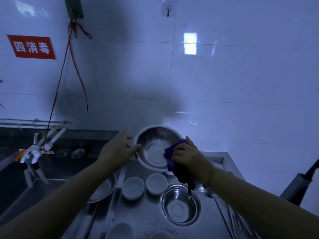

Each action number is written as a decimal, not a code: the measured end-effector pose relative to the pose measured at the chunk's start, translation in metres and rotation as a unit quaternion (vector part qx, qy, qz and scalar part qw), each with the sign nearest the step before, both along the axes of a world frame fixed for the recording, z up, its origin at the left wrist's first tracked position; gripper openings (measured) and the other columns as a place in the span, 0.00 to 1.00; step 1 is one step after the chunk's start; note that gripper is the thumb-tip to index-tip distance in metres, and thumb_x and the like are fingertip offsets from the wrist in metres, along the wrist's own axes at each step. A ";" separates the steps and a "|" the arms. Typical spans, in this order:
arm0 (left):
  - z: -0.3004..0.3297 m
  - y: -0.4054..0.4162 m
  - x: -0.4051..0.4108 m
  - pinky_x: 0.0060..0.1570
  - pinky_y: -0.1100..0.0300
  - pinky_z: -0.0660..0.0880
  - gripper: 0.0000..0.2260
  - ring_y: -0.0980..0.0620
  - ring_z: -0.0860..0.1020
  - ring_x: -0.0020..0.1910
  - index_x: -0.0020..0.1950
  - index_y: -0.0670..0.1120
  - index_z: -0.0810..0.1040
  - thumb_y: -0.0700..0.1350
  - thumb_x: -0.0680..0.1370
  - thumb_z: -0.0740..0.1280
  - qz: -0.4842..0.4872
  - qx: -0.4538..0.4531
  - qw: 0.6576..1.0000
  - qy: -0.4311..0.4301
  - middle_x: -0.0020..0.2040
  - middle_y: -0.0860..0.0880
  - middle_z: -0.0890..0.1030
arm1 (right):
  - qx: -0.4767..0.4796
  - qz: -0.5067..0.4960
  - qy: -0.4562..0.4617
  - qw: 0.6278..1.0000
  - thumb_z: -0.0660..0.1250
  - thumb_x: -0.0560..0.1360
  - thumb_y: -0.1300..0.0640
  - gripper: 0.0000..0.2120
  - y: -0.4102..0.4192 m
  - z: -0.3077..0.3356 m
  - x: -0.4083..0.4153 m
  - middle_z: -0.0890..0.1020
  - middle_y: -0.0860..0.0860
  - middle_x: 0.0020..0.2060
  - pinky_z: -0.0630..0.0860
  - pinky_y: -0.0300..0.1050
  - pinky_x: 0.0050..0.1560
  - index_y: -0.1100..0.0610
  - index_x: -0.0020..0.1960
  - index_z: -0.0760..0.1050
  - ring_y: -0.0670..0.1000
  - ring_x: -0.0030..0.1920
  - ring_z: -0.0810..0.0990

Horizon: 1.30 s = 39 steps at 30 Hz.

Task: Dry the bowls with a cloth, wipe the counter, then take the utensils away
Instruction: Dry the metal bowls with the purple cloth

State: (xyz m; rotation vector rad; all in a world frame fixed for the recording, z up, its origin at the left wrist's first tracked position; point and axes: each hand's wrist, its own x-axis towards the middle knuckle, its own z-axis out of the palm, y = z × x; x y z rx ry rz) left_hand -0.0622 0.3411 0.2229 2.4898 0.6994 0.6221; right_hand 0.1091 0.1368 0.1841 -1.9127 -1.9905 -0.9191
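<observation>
A large steel bowl (155,144) is tilted up above the steel counter (143,216). My left hand (119,149) grips its left rim, thumb inside the edge. My right hand (188,157) holds a purple cloth (172,152) and presses it against the bowl's right inner wall. Part of the cloth hangs down below my wrist. On the counter below sit two small white bowls (133,188) (156,183) and a smaller steel bowl (180,207). Metal utensils (236,219), a spoon among them, lie at the counter's right edge.
A sink (43,171) with a tap (34,150) lies to the left, and a steel dish (103,188) sits on its edge. More white bowls (120,230) stand at the near edge. A dark handle (300,183) juts in at right. Tiled wall behind.
</observation>
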 end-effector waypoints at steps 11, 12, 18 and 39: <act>-0.004 -0.045 -0.010 0.44 0.62 0.71 0.04 0.55 0.77 0.42 0.43 0.49 0.80 0.40 0.73 0.69 -0.220 0.181 0.958 -0.028 0.40 0.53 0.80 | 0.017 -0.002 0.224 0.974 0.75 0.66 0.63 0.17 -0.025 0.016 -0.018 0.82 0.55 0.51 0.78 0.48 0.54 0.60 0.55 0.79 0.54 0.51 0.81; -0.007 -0.045 -0.012 0.42 0.62 0.71 0.04 0.57 0.77 0.40 0.42 0.49 0.79 0.40 0.73 0.68 -0.208 0.100 0.972 -0.038 0.39 0.53 0.80 | 0.052 -0.009 0.270 0.962 0.74 0.67 0.65 0.18 -0.030 0.017 -0.017 0.82 0.54 0.52 0.78 0.47 0.55 0.59 0.57 0.79 0.53 0.52 0.81; -0.013 -0.077 -0.017 0.29 0.60 0.74 0.07 0.53 0.78 0.29 0.43 0.45 0.77 0.37 0.78 0.62 -0.060 -0.354 0.921 -0.151 0.29 0.50 0.80 | 0.197 -0.057 0.503 0.839 0.71 0.69 0.69 0.27 -0.032 0.029 -0.030 0.81 0.44 0.48 0.76 0.34 0.51 0.37 0.53 0.73 0.43 0.47 0.80; 0.025 -0.119 -0.016 0.35 0.54 0.78 0.15 0.45 0.82 0.45 0.53 0.47 0.79 0.56 0.79 0.59 -0.018 -0.572 0.778 -0.259 0.45 0.44 0.84 | 0.206 -0.094 0.166 0.960 0.55 0.79 0.49 0.19 0.007 0.032 -0.097 0.73 0.53 0.66 0.63 0.56 0.68 0.52 0.67 0.71 0.55 0.68 0.67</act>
